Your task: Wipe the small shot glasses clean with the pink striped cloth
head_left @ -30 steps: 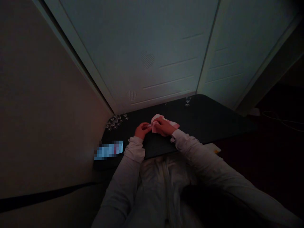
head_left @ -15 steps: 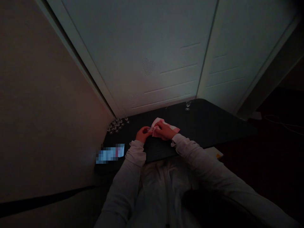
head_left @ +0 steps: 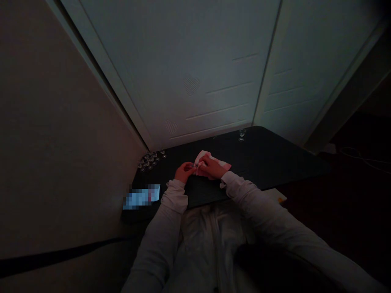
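My left hand (head_left: 184, 171) is closed on a small clear glass (head_left: 192, 165), held on its side above the dark table. Most of the glass is covered by my fingers and the cloth. A pink and white cloth (head_left: 224, 165) is bunched in my right hand (head_left: 213, 168), whose fingers press it against the right end of the glass. Part of the cloth hangs out past my right wrist.
Several small stemmed glasses (head_left: 149, 160) cluster at the black table's (head_left: 275, 158) left back corner. One more stemmed glass (head_left: 241, 135) stands near the back edge. A lit, pixelated screen (head_left: 141, 197) lies at left. White panels (head_left: 183, 49) rise behind.
Both hands stay in nearly the same place, still holding the glass and cloth. Only slight finger movement shows.
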### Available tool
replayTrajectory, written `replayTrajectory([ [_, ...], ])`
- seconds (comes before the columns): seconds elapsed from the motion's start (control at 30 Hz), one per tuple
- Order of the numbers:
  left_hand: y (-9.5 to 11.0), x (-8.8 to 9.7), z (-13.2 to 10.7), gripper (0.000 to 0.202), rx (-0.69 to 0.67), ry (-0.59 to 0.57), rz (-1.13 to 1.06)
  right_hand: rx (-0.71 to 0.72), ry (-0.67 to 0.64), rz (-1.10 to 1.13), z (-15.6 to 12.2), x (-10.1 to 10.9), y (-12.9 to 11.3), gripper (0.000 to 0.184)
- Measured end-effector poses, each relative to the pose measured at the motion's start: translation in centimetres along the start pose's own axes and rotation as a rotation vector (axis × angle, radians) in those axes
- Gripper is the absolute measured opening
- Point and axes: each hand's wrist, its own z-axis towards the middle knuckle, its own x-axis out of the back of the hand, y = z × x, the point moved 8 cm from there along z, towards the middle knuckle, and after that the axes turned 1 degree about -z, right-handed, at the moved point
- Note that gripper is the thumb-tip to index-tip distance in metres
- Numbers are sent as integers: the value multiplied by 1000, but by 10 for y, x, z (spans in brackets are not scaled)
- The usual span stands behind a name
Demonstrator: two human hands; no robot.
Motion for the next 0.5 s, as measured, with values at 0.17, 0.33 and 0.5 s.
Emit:
replayTrajectory([
  [0.17,-2,-1,1,35,3,-4,-22,-16,0,-1,0,-1,1,16],
  [0.33,-4,-1,2,37,2,-10,-34,-37,-8,15,0,-3,4,16],
  [0.5,-5,-1,2,35,8,-10,-45,-15,15,-9,0,-2,4,16],
])
